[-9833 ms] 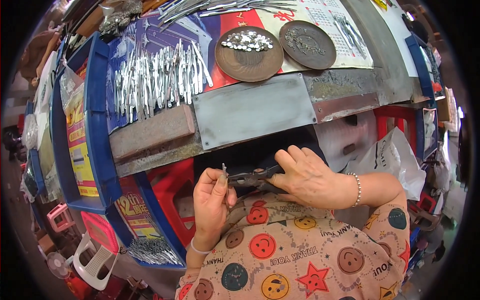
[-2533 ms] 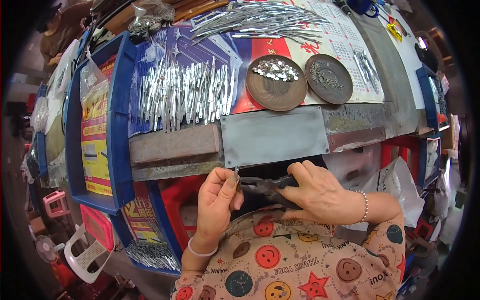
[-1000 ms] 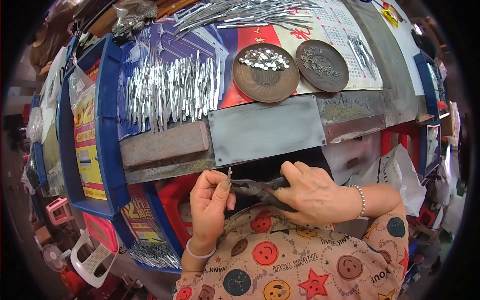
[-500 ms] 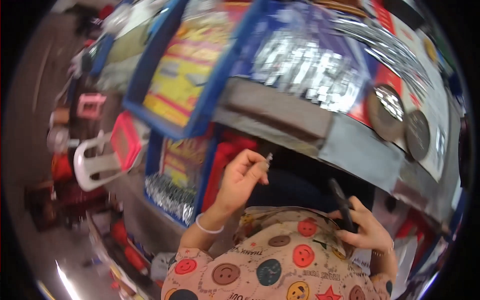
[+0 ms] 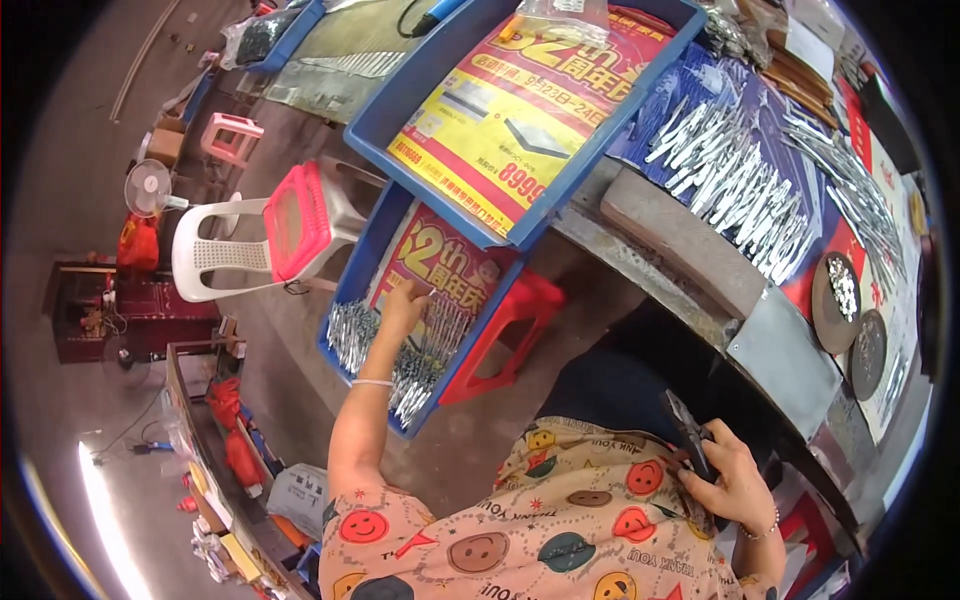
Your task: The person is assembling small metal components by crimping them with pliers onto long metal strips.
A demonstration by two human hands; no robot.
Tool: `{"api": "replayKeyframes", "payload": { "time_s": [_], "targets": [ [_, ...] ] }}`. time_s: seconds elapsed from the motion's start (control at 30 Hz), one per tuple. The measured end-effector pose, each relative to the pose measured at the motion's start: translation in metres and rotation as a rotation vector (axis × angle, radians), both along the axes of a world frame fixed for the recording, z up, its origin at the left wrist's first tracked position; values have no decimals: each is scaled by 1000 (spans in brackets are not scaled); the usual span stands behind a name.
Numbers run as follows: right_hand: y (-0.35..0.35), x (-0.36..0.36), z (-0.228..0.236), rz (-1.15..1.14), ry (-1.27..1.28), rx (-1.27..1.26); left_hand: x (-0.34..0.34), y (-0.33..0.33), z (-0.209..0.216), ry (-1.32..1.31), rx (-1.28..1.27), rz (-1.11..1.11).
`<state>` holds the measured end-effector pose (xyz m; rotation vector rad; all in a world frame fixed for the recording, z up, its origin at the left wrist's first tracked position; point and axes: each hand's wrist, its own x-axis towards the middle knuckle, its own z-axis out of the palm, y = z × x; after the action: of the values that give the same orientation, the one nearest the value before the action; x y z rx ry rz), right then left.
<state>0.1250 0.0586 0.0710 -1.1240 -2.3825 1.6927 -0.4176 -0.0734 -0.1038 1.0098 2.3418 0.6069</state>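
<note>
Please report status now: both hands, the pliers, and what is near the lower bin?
Left hand at lower bin, by the metal pieces; grip unclear. Right hand holds pliers. Red stool beside lower bin.

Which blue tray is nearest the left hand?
The lower tray, beside the red stool; it holds silver metal strips, unlike the upper tray.

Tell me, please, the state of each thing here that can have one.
Left hand: over or in the lower blue tray, grip hidden.
Right hand: closed around the pliers.
Pliers: held, open or shut unclear.
Lower blue tray: partly filled with metal pieces.
Upper blue tray: lined with a yellow printed sheet.
Silver strips: spread in a loose row.
Brown plate: holding silver discs.
Gray metal sheet: lying flat.
Fan: upright, running or not unclear.
</note>
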Motion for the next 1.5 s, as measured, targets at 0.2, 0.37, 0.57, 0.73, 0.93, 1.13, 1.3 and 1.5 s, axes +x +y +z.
{"api": "replayKeyframes", "payload": {
  "time_s": [0.2, 0.37, 0.57, 0.73, 0.93, 1.13, 1.3, 1.5],
  "targets": [
    [-4, -6, -5, -12, -8, -3, -2, 0, 2, -9, -105, 27],
    [-3, -14, 0, 62, -24, -18, -12, -13, -15, 166, -90, -46],
    [-4, -7, -6, 35, 14, -16, -20, -21, -14, -156, -114, -114],
    [-2, 13, -18, 46, 85, -4, 46, 24, 52, 311, -64, -318],
    [-9, 17, -29, 4, 251, 18, 216, 94, 175, -209, 266, -531],
    [-26, 41, -33, -118, 291, 97, 355, 202, 209, -199, 557, -989],
    [-38, 69, -37, -255, 240, 54, 408, 283, 173, 304, 532, -1065],
    [-41, 88, -49, -342, 272, 4, 429, 314, 155, 569, 326, -1060]
  ]
}}
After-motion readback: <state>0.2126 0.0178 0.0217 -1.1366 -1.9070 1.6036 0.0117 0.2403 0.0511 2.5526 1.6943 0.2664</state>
